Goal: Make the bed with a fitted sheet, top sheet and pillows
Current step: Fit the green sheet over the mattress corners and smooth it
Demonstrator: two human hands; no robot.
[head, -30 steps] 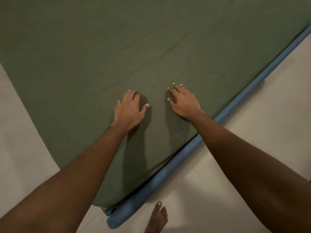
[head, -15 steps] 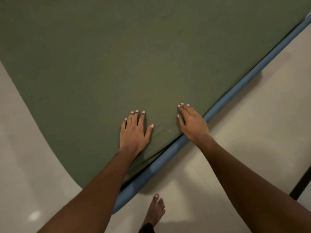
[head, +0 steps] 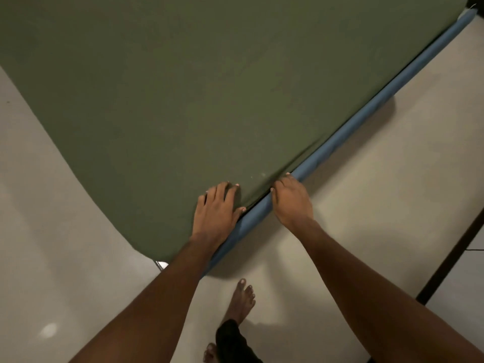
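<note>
Beside blue edge [head: 366,113], sheet [head: 209,87] (diagonal, upper-right)

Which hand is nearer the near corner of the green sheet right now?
Left. The left hand rests on the green sheet just up from its near corner; the right hand is farther along the edge, over the blue rail.

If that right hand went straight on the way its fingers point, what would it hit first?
Most likely the green sheet: the right hand rests on the blue bed edge with its fingertips aimed at the sheet's border. Contact is unclear.
</note>
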